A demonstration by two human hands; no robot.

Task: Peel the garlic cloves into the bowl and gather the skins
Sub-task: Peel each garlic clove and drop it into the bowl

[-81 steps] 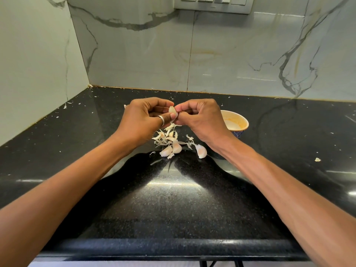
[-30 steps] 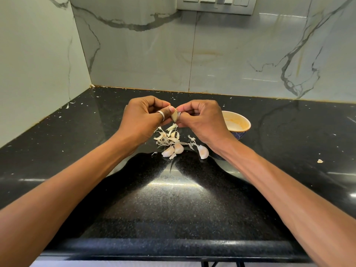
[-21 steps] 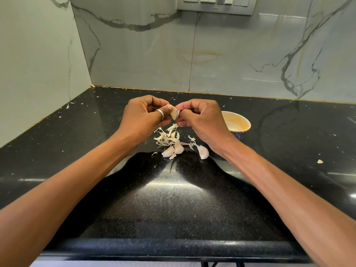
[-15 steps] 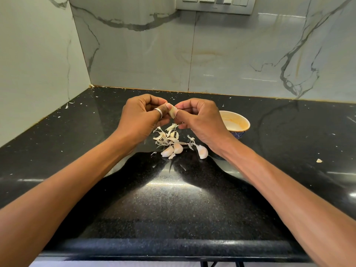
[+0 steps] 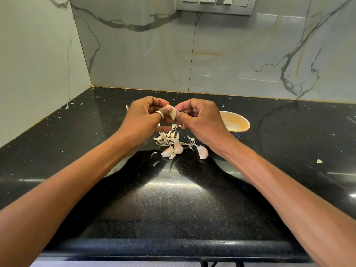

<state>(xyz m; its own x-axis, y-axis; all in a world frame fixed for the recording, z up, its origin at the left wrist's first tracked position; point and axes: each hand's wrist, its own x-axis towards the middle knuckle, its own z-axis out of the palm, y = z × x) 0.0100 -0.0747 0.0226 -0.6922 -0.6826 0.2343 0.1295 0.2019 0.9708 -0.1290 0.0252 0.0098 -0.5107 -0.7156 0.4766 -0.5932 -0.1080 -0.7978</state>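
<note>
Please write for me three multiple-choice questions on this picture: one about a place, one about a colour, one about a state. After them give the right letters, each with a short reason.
1. Where does the bowl stand?
A. against the left wall
B. at the countertop's front edge
C. just right of the right hand

2. What colour is the countertop?
A. black
B. white
C. brown

3. In what state is the raised garlic clove?
A. lying in the bowl
B. pinched by both hands
C. lying untouched on the counter

Answers:
1 C, the bowl shows just past the right hand.
2 A, the surface is speckled black.
3 B, the left hand and the right hand pinch it above the garlic skins.
</note>
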